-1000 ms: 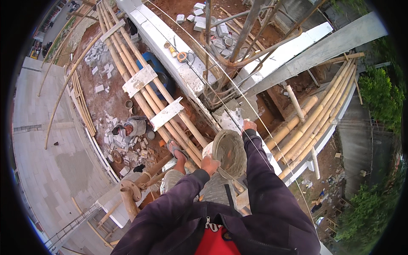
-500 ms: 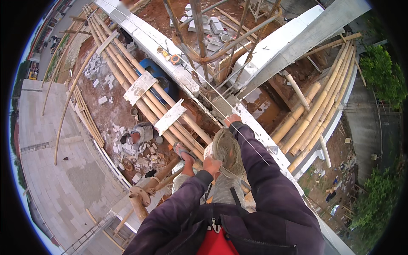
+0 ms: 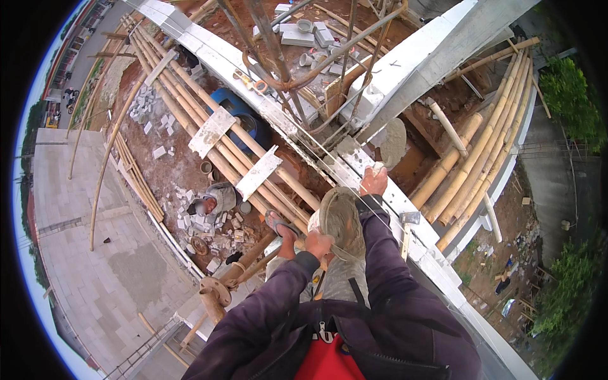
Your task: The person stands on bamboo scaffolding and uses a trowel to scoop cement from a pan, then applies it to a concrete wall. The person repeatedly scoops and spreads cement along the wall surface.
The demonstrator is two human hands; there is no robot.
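Note:
My left hand is closed on the near left rim of a mortar bucket, which rests against my legs with wet grey mortar inside. Just right of the bucket, my right hand is closed over the white block wall, gripping a trowel. Its rounded, mortar-grey blade extends past the wall's far side; the handle is mostly hidden by my fingers. Grey mortar lies on the wall top near the corner. A hammer with a wooden handle lies on the wall beside my right forearm.
Bamboo poles with short boards run along my left, high above ground. Rusty reinforcing bars stand at the corner, near a sloping concrete beam. More bamboo lies right. Below left, a person is among broken blocks.
My right hand has moved right and slightly nearer, from the wall corner to beside the bucket. The trowel blade now shows beyond the wall, and the hammer is uncovered. My left hand keeps the bucket.

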